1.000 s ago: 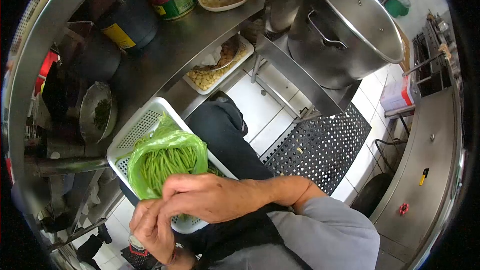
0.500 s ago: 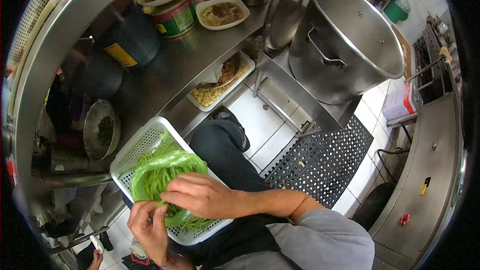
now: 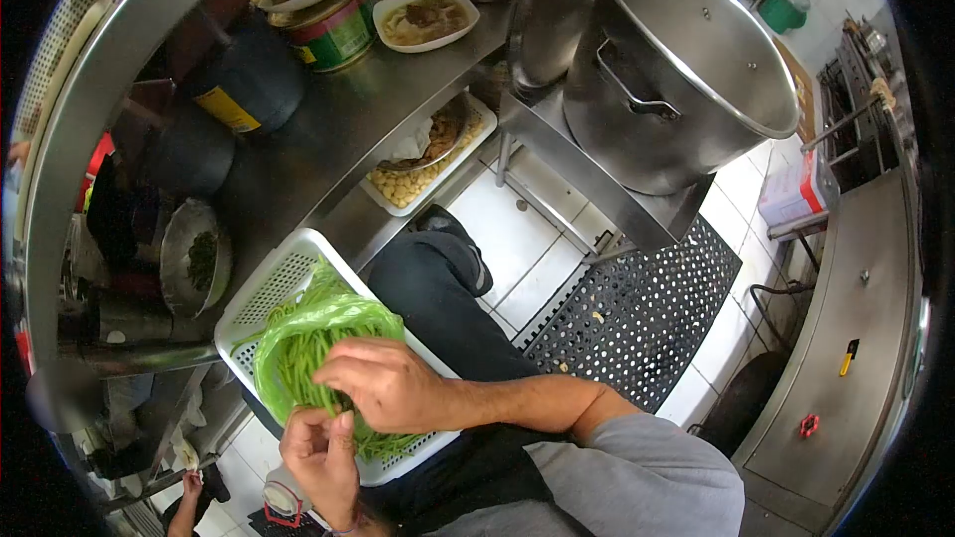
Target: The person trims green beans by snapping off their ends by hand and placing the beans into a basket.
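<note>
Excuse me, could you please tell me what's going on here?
A person's left hand and right hand are close together over an open green plastic bag of what look like green beans. The bag sits in a white basket, where more beans lie outside it. Whether they hold a single bean is hard to tell. An open metal pot stands nearby.

Hands (image 3: 386,386) over grn beans (image 3: 298,363); bag (image 3: 330,311) in basket (image 3: 257,283)

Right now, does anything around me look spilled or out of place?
One small thing: a pale scrap lies on the black perforated floor mat, away from any container, so it looks dropped. It's too small to identify. Nothing else stands out.
</note>
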Tool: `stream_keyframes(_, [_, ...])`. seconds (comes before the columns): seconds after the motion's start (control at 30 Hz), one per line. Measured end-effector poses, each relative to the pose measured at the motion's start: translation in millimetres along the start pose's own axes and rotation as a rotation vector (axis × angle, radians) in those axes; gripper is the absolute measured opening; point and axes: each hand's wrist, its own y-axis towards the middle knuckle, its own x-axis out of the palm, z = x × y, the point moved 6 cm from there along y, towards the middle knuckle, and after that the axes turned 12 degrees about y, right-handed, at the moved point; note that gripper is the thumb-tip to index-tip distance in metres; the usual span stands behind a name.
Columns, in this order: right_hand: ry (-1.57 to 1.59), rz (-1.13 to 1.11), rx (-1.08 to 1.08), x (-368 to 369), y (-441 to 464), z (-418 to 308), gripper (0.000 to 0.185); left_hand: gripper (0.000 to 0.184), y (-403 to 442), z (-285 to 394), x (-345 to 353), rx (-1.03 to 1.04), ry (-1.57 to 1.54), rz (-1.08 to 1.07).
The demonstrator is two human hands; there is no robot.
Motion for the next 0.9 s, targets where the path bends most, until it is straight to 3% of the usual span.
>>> stream_keyframes(0.17, [0.139, 0.046, 0.122, 6, -10, 9, 0.009, 0.018, -5, 7, 0, -0.102, -0.157, -0.051])
stream_keyframes(0.27, [0.144, 0.085, 0.111, 9, -14, 6, 0.008, 0.017, -8, 3, 3, -0.239, -0.38, -0.207])
stream_keyframes(0.37, [0.187, 0.124, 0.161, 2, -11, 13, 0.01, 0.018, -24, -3, 15, -0.225, -0.534, -0.441])
stream_keyframes(0.47, [0.613, 0.102, 0.473, 9, -20, 41, 0.014, 0.02, -25, -3, 13, -0.225, -0.503, -0.23])
stream_keyframes(0.5, [0.797, 0.022, 0.678, 11, -22, 40, 0.017, 0.021, -21, -2, 5, -0.176, -0.505, -0.174])
stream_keyframes(0.6, [0.902, -0.063, 0.812, 25, -35, 40, 0.018, 0.021, -10, 0, -17, 0.003, -0.592, 0.023])
stream_keyframes(0.73, [0.504, -0.201, 0.513, 29, -30, 15, 0.017, 0.02, -4, -1, -39, 0.028, -0.381, 0.214])
stream_keyframes(0.9, [0.292, -0.28, 0.461, 35, -31, 2, 0.024, 0.013, -11, -5, -43, -0.025, -0.383, 0.175])
